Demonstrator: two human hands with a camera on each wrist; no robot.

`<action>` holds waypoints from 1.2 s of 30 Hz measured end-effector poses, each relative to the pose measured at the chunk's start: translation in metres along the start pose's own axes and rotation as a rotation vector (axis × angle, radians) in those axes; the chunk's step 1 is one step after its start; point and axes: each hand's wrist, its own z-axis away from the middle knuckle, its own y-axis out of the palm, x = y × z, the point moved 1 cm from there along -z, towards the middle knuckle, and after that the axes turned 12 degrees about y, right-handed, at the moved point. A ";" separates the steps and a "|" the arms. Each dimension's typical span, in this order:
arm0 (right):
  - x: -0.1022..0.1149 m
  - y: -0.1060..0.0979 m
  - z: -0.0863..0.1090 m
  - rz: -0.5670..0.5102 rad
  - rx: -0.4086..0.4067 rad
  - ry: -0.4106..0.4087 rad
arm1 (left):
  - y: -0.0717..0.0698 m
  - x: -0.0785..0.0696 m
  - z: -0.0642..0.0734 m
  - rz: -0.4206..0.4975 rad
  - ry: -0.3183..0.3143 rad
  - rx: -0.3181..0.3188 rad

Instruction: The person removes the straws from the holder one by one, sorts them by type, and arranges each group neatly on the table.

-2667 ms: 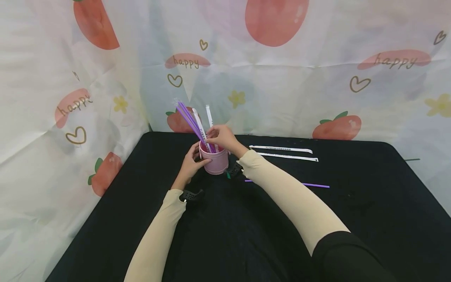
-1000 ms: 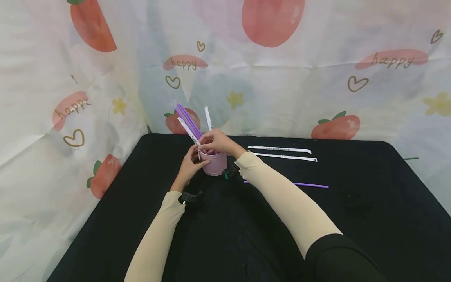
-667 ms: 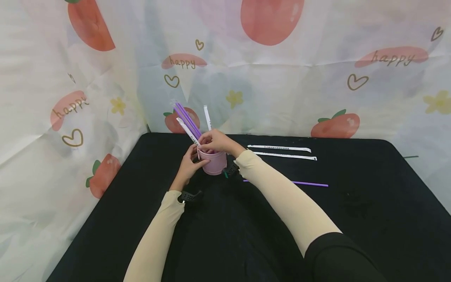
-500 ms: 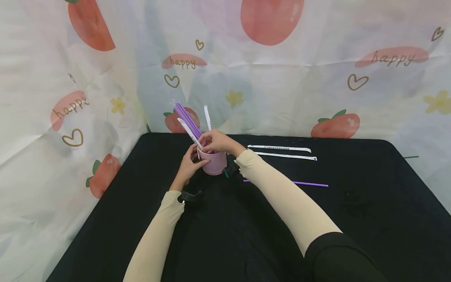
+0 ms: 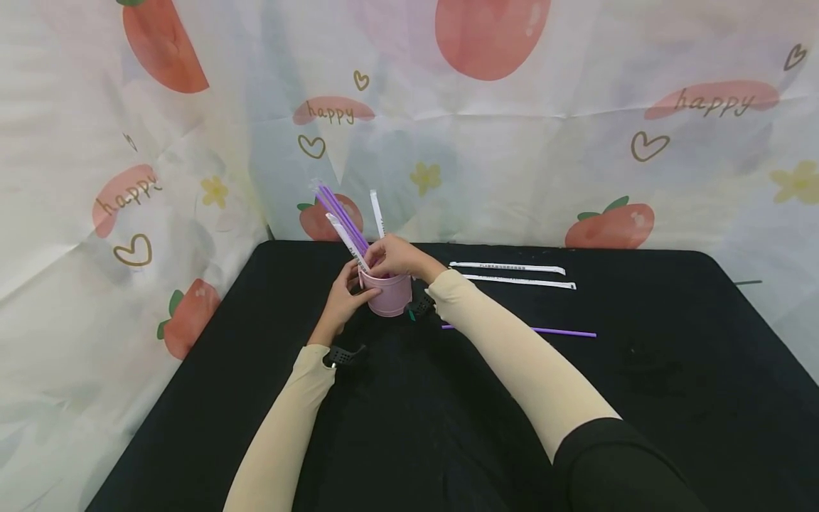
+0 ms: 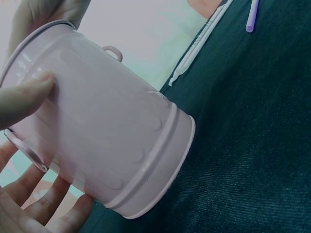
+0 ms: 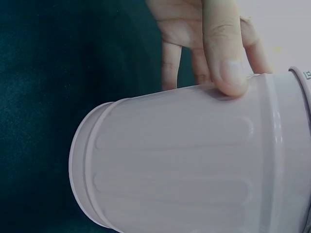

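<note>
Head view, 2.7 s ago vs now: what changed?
The front white wrapped straw in the pink bucket sits lower and leans farther left. The right hand came down to the bucket's mouth; whether it pinches that straw is unclear. Unchanged: left hand grips the bucket; purple straws and rear white straw stand in it; two white straws and one purple straw lie on the table.

A pink bucket [image 7: 180, 160] is held by the left hand [image 7: 219, 41], its thumb pressed to the near wall, the fingers partly hidden behind. Dark cloth [image 7: 53, 92] is seen beyond the base.
</note>
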 end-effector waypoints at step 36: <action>0.007 -0.005 0.004 -0.476 -0.178 0.100 | -0.001 0.006 -0.002 0.000 0.003 -0.010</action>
